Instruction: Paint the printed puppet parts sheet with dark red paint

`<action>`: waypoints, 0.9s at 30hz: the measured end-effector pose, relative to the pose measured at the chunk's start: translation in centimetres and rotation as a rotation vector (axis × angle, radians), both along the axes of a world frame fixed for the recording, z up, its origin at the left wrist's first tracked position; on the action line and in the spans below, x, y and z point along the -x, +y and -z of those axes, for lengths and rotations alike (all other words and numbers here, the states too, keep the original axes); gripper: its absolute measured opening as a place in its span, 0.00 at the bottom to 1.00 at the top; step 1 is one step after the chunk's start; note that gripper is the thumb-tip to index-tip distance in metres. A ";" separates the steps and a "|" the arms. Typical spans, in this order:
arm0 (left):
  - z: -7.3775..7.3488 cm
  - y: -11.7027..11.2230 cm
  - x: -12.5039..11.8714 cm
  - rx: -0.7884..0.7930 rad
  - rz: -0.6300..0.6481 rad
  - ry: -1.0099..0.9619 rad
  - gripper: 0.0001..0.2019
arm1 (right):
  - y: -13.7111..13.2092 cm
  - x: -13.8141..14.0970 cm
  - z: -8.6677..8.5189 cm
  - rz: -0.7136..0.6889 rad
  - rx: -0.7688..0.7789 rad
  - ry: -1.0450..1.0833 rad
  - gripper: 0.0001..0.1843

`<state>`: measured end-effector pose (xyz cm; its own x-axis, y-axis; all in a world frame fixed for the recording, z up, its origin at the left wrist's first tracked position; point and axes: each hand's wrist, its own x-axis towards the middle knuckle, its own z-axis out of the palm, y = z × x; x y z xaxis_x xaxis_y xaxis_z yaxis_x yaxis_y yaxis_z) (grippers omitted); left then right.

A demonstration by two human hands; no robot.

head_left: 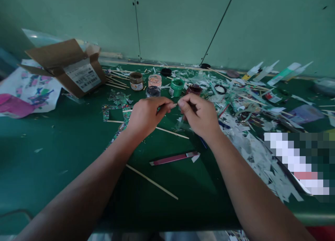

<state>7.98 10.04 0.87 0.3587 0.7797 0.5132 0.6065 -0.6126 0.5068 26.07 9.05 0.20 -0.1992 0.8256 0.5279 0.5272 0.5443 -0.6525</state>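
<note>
Nearest: bare wooden stick point(152, 181) lying slantwise on the green worktop point(78, 157). Next, a pink-handled tool point(170, 160) with a scrap of white by one end. Past it, a second stick point(172, 132), partly covered by the left wrist.

Midfield: small pale piece point(175, 105) up between the two hands, clear of the worktop. Left hand point(146, 116): grip pinching it, thumb to forefinger. Right hand point(201, 114): grip pinching at its other end, as best I can make out; most of the piece is covered. Material too small to tell, possibly wood.

Handling, judged: near weightless, probably stiff, likely to snap or flick away under a hard squeeze. Smooth fingertips could slip on so little surface. Best held by its extreme ends, fingertips only, light even pressure, middle left free.

Beyond the hands: open jars, a dark one point(153, 91), a green one point(177, 89), a peach one point(155, 81). White scraps point(256, 153) spread to the right. Farther left, an open cardboard box point(82, 77). Farthest, pale green wall point(167, 28).
</note>
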 end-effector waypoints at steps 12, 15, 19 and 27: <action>-0.4 0.4 1.0 -0.013 0.201 0.011 0.07 | -0.4 -0.2 -0.6 -0.062 -0.192 -0.161 0.14; -0.4 0.4 0.8 -0.038 0.200 0.014 0.07 | -0.4 0.0 -0.5 -0.036 -0.241 -0.126 0.13; -0.5 0.3 0.8 0.001 0.217 0.028 0.09 | -0.4 -0.2 -0.6 -0.081 -0.259 -0.135 0.11; -0.7 0.5 1.1 0.072 0.257 0.018 0.10 | -0.3 -0.3 -0.6 -0.068 -0.320 -0.251 0.11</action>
